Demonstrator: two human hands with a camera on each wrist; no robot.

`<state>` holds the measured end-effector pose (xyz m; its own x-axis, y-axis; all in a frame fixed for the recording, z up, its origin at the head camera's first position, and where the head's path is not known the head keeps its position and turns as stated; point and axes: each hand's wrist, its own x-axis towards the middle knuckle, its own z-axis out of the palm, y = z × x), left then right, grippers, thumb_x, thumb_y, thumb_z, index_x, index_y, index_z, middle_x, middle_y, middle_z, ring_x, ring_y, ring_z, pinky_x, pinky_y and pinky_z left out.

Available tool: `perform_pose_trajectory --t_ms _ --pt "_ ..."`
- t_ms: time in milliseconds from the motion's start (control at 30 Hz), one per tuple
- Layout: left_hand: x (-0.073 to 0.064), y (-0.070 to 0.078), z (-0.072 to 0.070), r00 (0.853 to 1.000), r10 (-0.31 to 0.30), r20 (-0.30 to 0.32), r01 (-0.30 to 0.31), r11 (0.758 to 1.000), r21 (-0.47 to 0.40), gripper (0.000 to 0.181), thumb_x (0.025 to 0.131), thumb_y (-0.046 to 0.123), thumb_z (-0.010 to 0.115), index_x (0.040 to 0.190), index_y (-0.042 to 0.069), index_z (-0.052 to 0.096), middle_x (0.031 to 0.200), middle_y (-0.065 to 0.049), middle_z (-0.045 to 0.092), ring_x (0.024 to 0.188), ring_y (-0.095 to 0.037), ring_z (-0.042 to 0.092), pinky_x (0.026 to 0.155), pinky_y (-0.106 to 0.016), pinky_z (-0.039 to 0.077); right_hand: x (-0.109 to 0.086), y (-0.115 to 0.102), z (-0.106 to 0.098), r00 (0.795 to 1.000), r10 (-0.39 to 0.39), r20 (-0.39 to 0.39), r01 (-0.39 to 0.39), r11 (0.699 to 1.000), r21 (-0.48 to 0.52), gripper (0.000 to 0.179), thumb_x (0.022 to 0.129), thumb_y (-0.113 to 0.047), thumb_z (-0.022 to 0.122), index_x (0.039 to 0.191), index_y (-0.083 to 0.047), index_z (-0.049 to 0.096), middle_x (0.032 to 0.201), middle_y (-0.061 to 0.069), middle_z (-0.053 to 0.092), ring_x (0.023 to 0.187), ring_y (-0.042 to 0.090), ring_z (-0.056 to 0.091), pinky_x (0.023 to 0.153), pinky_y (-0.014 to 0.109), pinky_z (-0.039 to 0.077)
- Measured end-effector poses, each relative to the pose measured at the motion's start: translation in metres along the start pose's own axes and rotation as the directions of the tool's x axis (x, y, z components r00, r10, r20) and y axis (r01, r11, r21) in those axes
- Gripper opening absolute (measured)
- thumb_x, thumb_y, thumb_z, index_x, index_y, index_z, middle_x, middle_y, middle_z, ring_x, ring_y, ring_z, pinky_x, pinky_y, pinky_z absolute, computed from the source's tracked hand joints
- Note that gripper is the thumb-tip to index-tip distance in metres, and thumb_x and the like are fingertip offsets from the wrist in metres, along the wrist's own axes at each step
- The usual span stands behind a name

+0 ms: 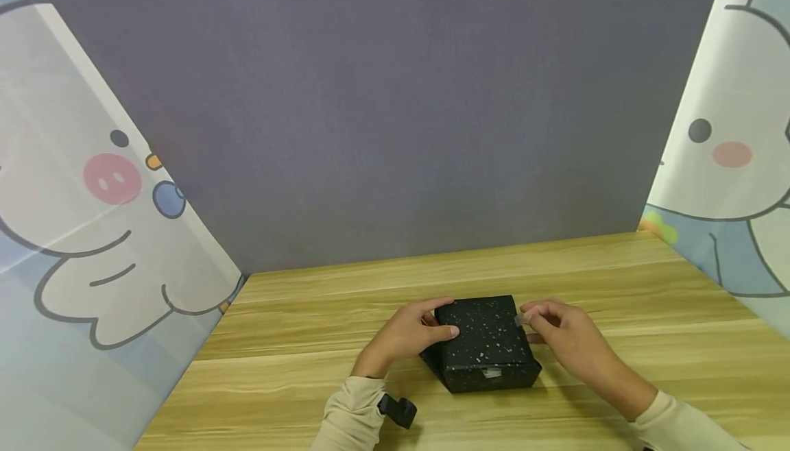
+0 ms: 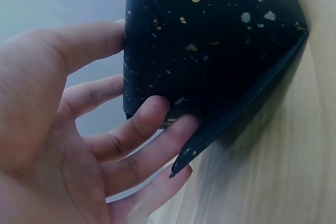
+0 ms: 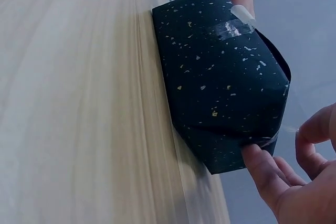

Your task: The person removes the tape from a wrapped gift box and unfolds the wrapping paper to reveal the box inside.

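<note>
A box wrapped in black speckled wrapping paper (image 1: 484, 333) lies on the table. My left hand (image 1: 402, 336) holds its left side, with the thumb on top and the fingers along the far-left edge. A loose paper flap (image 2: 239, 111) sticks out there, touching the fingers in the left wrist view. At the right edge, my right hand (image 1: 570, 340) pinches a short strip of clear tape (image 1: 522, 319) between thumb and index finger. Another fingertip of that hand presses the folded paper at the box's end in the right wrist view. Clear tape (image 3: 233, 28) sits on the near side.
The wood-grain table (image 1: 296, 369) runs back to a grey panel (image 1: 395, 115). Cartoon-printed sheets (image 1: 68, 163) stand at left and right. A black strap (image 1: 398, 410) hangs at the left wrist.
</note>
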<state>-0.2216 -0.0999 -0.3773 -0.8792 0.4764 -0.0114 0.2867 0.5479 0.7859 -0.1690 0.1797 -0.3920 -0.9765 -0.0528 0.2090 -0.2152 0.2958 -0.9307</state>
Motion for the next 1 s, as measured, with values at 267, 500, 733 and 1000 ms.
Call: perform_pose_trajectory --t_ms 267,500,733,1000 --pt "0.0000 0.0006 -0.0019 1.000 -0.010 0.000 0.010 1.000 0.005 0.055 0.092 0.041 0.074 0.143 0.029 0.057 0.091 0.001 0.062 0.076 -0.016 0.056 0.060 -0.034 0.044 0.0020 0.0010 -0.0021 0.994 0.106 0.034 -0.109 0.985 0.130 0.022 0.105 -0.004 0.049 0.105 0.013 0.061 0.126 0.028 0.060 0.108 0.025 0.066 0.085 0.033 0.056" --pt "-0.0008 -0.0004 -0.0029 1.000 -0.007 0.009 0.007 1.000 -0.007 0.052 0.092 0.040 0.074 0.141 0.031 0.057 0.090 -0.001 0.061 0.072 -0.017 0.053 0.058 -0.034 0.042 0.0023 0.0018 -0.0027 0.982 0.180 0.050 -0.187 0.961 0.206 0.023 0.105 -0.005 0.048 0.105 0.015 0.060 0.125 0.026 0.061 0.106 0.022 0.067 0.087 0.032 0.055" --pt "-0.0012 0.0003 -0.0024 1.000 -0.002 0.002 0.002 1.000 -0.012 0.051 0.092 0.039 0.074 0.140 0.031 0.058 0.091 -0.002 0.061 0.074 -0.018 0.054 0.059 -0.034 0.043 0.0035 0.0035 -0.0044 0.975 0.218 0.050 -0.224 0.945 0.239 0.024 0.103 -0.002 0.045 0.104 0.014 0.062 0.128 0.028 0.060 0.097 0.015 0.069 0.086 0.031 0.055" --pt "-0.0013 0.0009 -0.0026 1.000 -0.019 -0.001 0.019 1.000 -0.021 0.051 0.091 0.039 0.075 0.138 0.033 0.059 0.092 -0.003 0.061 0.075 -0.020 0.055 0.059 -0.035 0.043 0.0054 0.0063 -0.0074 0.971 0.227 0.073 -0.238 0.941 0.239 0.026 0.104 -0.004 0.043 0.106 0.016 0.060 0.118 0.021 0.065 0.094 0.015 0.069 0.086 0.032 0.056"
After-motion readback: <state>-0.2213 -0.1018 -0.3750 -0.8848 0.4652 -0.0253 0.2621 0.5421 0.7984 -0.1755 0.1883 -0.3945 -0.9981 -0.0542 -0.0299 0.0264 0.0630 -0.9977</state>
